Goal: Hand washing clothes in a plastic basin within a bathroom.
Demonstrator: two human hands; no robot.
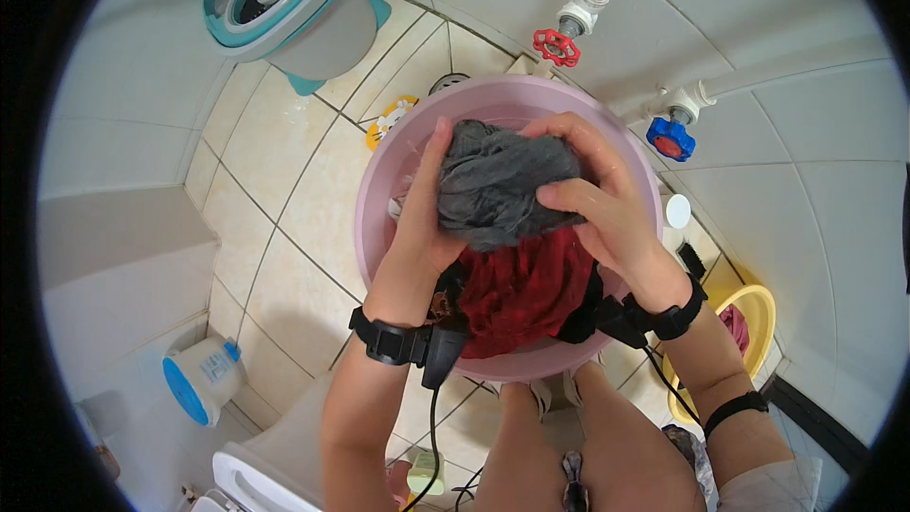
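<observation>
Between both hands is a bunched, wet-looking dark grey cloth (508,181), raised over a pink plastic basin (366,227). My left hand (423,210) presses along its left side, fingers mostly hidden behind it. From the right, my right hand (604,192) grips the cloth, thumb on the front and fingers curled over its top edge. Below it in the basin lie a crumpled red garment (522,299) and black fabric (579,316). Some white fabric (395,208) shows near the basin's left wall. Each wrist wears a black strapped device with a cable.
A mop bucket (320,28) stands at upper left. Pipe valves with a red handwheel (557,48) and a blue handwheel (670,139) jut from the tiled wall. A yellow bucket (764,313) holding cloth is at right, a white-and-blue tub (202,380) and a toilet (263,469) at lower left.
</observation>
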